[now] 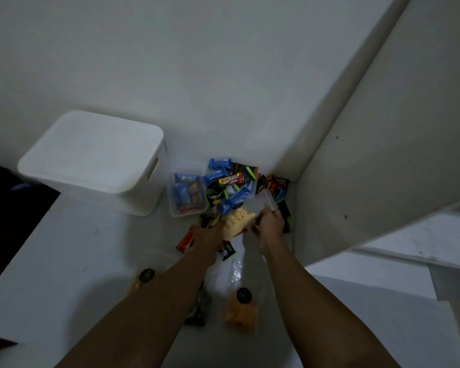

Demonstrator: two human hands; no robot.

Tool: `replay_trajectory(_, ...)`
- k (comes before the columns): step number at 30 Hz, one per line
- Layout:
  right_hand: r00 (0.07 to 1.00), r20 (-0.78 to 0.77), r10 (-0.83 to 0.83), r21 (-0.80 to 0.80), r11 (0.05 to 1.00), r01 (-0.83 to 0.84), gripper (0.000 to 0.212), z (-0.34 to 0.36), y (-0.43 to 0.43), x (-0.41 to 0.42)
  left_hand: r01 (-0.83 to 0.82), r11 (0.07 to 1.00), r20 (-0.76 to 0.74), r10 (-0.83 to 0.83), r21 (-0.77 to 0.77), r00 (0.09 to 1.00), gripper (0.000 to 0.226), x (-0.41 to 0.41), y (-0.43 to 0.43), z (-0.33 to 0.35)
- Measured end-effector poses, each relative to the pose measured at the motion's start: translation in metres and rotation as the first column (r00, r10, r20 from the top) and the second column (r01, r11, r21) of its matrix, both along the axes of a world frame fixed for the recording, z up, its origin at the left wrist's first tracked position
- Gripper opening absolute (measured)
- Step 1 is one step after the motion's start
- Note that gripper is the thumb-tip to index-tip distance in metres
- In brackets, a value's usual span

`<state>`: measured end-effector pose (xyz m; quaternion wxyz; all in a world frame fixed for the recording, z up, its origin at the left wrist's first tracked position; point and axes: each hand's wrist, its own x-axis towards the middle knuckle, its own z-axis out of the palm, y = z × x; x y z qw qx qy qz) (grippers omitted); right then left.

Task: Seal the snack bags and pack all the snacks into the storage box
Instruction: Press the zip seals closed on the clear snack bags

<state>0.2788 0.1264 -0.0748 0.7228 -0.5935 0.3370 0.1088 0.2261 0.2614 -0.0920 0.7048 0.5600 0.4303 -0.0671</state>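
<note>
A clear bag of yellow ring snacks (237,221) is held over the white table between both hands. My left hand (206,236) grips its lower left side, and my right hand (270,225) pinches its clear upper end. The white storage box (96,160) stands at the left with its lid on. A pile of wrapped snacks (231,183) lies in the corner behind the bag. Nearer me lies a clear bag of orange snacks (241,314) closed with a black clip (243,294).
A small clear tub (187,192) with blue and orange wrappers sits right of the box. Loose bars (185,241) lie by my left wrist. Another black clip (146,274) rests left of my forearm. Walls close the table behind and at the right.
</note>
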Motion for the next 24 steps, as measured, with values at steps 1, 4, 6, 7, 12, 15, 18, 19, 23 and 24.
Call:
replay_trajectory(1, 0.999, 0.028, 0.024, -0.015, 1.000, -0.023, 0.021, 0.006, 0.000, -0.004, 0.024, 1.000, 0.018, -0.024, 0.007, 1.000, 0.071, -0.002, 0.000, 0.007)
replay_trajectory(4, 0.991, 0.103, 0.086, -0.055, 0.995, -0.081, 0.024, 0.027, -0.002, -0.014, 0.078, 0.996, 0.082, -0.081, 0.035, 0.993, 0.076, -0.009, -0.001, 0.021)
replay_trajectory(6, 0.979, 0.152, 0.135, -0.062, 0.990, -0.127, 0.018, 0.041, -0.005, -0.021, 0.125, 0.987, 0.063, -0.132, 0.099, 0.989, 0.072, -0.013, 0.000, 0.039)
replay_trajectory(7, 0.970, 0.173, 0.170, -0.051, 0.985, -0.164, 0.015, 0.049, -0.006, -0.024, 0.158, 0.978, 0.053, -0.166, 0.136, 0.985, 0.067, -0.014, 0.000, 0.046)
replay_trajectory(12, 0.933, 0.193, 0.303, -0.032, 0.953, -0.303, 0.019, 0.097, -0.009, -0.036, 0.240, 0.943, 0.202, -0.287, 0.229, 0.936, 0.034, -0.007, 0.015, 0.089)
replay_trajectory(15, 0.913, 0.215, 0.348, -0.021, 0.936, -0.351, 0.033, 0.119, -0.011, -0.037, 0.196, 0.918, 0.332, -0.315, 0.345, 0.889, 0.039, 0.004, 0.030, 0.132)
replay_trajectory(18, 0.894, 0.274, 0.354, 0.030, 0.926, -0.375, 0.032, 0.140, -0.006, -0.041, 0.191, 0.897, 0.432, -0.367, 0.398, 0.824, 0.028, 0.008, 0.051, 0.165)
replay_trajectory(19, 0.890, 0.299, 0.345, 0.059, 0.924, -0.378, 0.030, 0.150, -0.001, -0.043, 0.188, 0.894, 0.450, -0.375, 0.406, 0.810, 0.021, 0.010, 0.059, 0.175)
replay_trajectory(23, 0.873, 0.333, 0.356, 0.001, 0.926, -0.378, 0.029, 0.183, 0.023, -0.051, 0.164, 0.883, 0.525, -0.401, 0.440, 0.751, 0.006, 0.004, 0.091, 0.214)
replay_trajectory(24, 0.867, 0.331, 0.374, -0.056, 0.924, -0.378, 0.029, 0.190, 0.026, -0.051, 0.170, 0.877, 0.535, -0.417, 0.449, 0.735, 0.007, 0.004, 0.094, 0.218)
